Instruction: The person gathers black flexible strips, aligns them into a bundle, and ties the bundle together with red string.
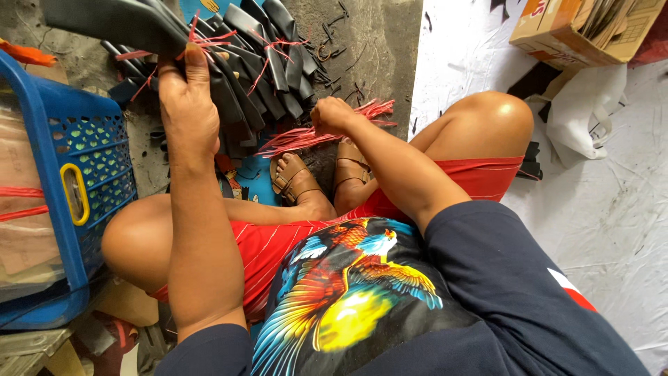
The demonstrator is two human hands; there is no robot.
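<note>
My left hand [186,104] is raised and grips a bundle of black shoe soles [125,24] tied with red string, thumb pressed on top. More tied bundles of black soles [268,63] lie stacked on the ground just beyond it. My right hand [332,115] is closed on a bunch of loose red plastic strings [306,136] that lie across the ground in front of my sandalled feet [296,177]. I sit low with knees bent, in red shorts and a dark printed shirt.
A blue plastic basket [66,139] with cardboard inside stands at the left. A white sheet [598,209] covers the ground on the right, with a cardboard box [557,31] and a white bag [588,111] at the top right.
</note>
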